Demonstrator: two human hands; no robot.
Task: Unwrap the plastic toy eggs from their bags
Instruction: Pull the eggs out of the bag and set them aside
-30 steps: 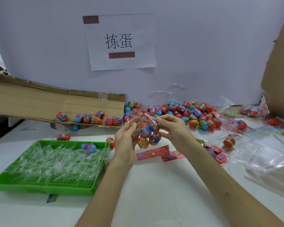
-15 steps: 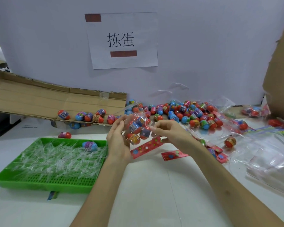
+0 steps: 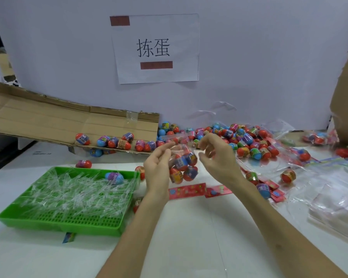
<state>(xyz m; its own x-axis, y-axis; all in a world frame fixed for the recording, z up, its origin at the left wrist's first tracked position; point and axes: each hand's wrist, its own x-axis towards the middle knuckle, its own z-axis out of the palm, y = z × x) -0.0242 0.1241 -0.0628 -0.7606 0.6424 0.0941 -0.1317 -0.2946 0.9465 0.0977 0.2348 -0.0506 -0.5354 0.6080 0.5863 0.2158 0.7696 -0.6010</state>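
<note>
**Left grip (image 3: 157,171) and right grip (image 3: 219,161) have pulled apart**

You've got the clear bag (image 3: 186,152) of toy eggs (image 3: 180,163) stretched between them, up off the desk (image 3: 189,227) at dead centre. Left fingers curl round its side; right fingertips pinch the film. Green tray (image 3: 58,223) sits at eight o'clock from the bag, loose egg pile (image 3: 247,151) at two o'clock.

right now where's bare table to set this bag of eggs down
Bare table lies between the forearms, nearer than the red cards, and along the near edge before the green tray. Crowded: the egg pile at the back and the empty bags at right.
</note>
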